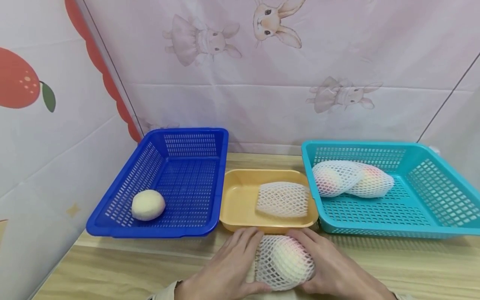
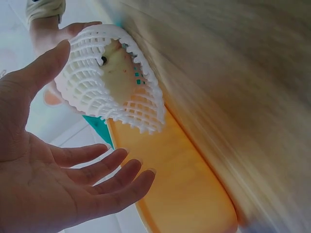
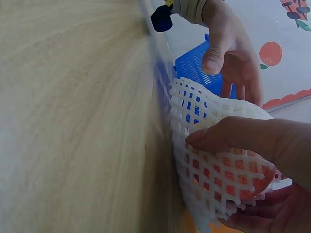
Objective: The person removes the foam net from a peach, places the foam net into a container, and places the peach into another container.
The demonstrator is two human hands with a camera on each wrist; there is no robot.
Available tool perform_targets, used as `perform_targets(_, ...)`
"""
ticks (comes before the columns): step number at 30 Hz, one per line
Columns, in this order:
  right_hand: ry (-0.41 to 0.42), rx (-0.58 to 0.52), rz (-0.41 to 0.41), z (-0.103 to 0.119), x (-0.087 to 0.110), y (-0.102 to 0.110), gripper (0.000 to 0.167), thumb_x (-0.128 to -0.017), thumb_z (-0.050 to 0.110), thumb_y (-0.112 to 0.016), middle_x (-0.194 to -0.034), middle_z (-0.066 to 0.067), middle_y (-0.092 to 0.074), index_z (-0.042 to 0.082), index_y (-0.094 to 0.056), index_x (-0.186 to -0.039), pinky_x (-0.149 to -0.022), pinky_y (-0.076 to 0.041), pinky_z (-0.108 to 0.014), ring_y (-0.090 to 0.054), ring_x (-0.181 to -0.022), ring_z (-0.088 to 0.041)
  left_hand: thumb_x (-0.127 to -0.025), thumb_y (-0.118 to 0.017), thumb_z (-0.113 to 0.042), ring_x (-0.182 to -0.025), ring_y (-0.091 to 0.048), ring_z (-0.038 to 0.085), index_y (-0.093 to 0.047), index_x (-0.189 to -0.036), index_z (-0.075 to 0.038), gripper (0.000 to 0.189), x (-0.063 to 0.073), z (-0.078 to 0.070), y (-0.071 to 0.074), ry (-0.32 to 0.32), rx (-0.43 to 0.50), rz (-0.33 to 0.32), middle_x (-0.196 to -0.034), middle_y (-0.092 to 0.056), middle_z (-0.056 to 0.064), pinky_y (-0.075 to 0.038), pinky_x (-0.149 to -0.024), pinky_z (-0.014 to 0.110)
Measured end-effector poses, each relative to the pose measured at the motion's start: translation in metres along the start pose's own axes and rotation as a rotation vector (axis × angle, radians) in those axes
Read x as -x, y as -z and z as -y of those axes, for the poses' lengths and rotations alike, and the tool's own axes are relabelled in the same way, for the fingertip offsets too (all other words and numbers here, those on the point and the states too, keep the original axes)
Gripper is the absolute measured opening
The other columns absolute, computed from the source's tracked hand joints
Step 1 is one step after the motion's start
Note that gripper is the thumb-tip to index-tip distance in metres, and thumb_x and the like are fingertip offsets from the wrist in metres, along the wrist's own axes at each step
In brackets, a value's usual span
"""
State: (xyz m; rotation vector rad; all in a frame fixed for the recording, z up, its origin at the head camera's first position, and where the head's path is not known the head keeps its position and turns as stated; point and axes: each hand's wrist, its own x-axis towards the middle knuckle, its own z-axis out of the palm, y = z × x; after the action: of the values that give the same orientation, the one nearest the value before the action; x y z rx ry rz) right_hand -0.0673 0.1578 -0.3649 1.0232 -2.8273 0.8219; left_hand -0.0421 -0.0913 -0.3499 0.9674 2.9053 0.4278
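Observation:
My right hand (image 1: 330,266) grips a pink-and-cream peach (image 1: 290,256) inside a white foam net sleeve (image 3: 194,165), thumb on one side and fingers on the other. The sleeve's loose end points left, and the left wrist view looks into it at the pale end of the peach. Beside that end is my left hand (image 2: 63,179), its fingers spread and slightly bent, holding nothing. Just behind both hands stands a yellow tray (image 1: 240,200) with an unfilled foam net sleeve (image 1: 283,199) lying in it.
At the left a blue basket (image 1: 157,231) holds one pale round fruit (image 1: 148,205). A turquoise basket (image 1: 378,229) at the right holds two netted fruits (image 1: 369,181). A fabric-covered wall (image 1: 262,104) rises behind the wooden table (image 1: 123,266).

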Motion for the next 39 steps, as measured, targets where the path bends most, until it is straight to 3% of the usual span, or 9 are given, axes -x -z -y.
perform_targets(6, -0.017, 0.022, 0.031, 0.000, 0.001, 0.001, 0.095, -0.053, 0.033, -0.090, -0.126, 0.016, -0.048, 0.025, -0.047, -0.137, -0.083, -0.052, -0.035, -0.051, -0.106, -0.006, -0.083, -0.059, -0.064, -0.138, -0.032, 0.026, -0.030, -0.148, -0.006, 0.092, -0.001, 0.001, 0.000, 0.014, 0.015, 0.025, -0.149, -0.035, 0.010, -0.032, -0.110, 0.046)
perform_targets(13, -0.145, -0.003, 0.160, 0.004, 0.009, 0.017, 0.105, -0.056, 0.063, -0.083, -0.138, 0.007, -0.040, 0.042, -0.031, -0.145, -0.086, -0.049, -0.048, -0.042, -0.122, -0.018, -0.081, -0.066, -0.061, -0.131, -0.038, 0.024, -0.033, -0.145, -0.003, 0.092, -0.001, 0.002, -0.004, -0.077, -0.049, -0.091, -0.143, -0.039, 0.011, -0.038, -0.106, 0.043)
perform_targets(19, -0.147, 0.063, 0.127, 0.006, 0.014, 0.027, 0.104, -0.055, 0.076, -0.074, -0.138, 0.011, -0.042, 0.042, -0.033, -0.144, -0.088, -0.049, -0.048, -0.044, -0.121, -0.017, -0.081, -0.067, -0.060, -0.130, -0.038, 0.024, -0.035, -0.143, -0.002, 0.091, -0.001, 0.002, -0.004, -0.098, -0.064, -0.106, -0.142, -0.039, 0.012, -0.037, -0.106, 0.042)
perform_targets(28, -0.131, 0.072, 0.141, -0.002, 0.014, 0.030, 0.110, -0.054, 0.064, -0.084, -0.138, -0.007, -0.047, 0.020, -0.040, -0.144, -0.089, -0.047, -0.054, -0.050, -0.120, -0.032, -0.081, -0.065, -0.061, -0.130, -0.039, 0.025, -0.035, -0.143, -0.002, 0.090, -0.002, 0.001, -0.003, -0.103, -0.074, -0.096, -0.141, -0.040, 0.013, -0.037, -0.107, 0.043)
perform_targets(35, -0.146, 0.039, 0.156, 0.001, 0.013, 0.026, 0.108, -0.055, 0.065, -0.082, -0.137, 0.010, -0.043, 0.039, -0.032, -0.146, -0.085, -0.050, -0.046, -0.047, -0.118, -0.016, -0.080, -0.064, -0.063, -0.132, -0.038, 0.025, -0.036, -0.143, -0.004, 0.090, -0.001, 0.003, 0.000, -0.048, -0.026, -0.048, -0.142, -0.041, 0.011, -0.035, -0.109, 0.043)
perform_targets(39, -0.150, -0.002, 0.170, 0.000, 0.014, 0.023, 0.106, -0.057, 0.068, -0.079, -0.139, 0.011, -0.041, 0.043, -0.028, -0.147, -0.084, -0.050, -0.046, -0.044, -0.120, -0.015, -0.080, -0.060, -0.067, -0.133, -0.037, 0.025, -0.037, -0.142, -0.005, 0.090, 0.000, 0.005, 0.005, -0.011, 0.010, -0.019, -0.141, -0.042, 0.010, -0.035, -0.108, 0.042)
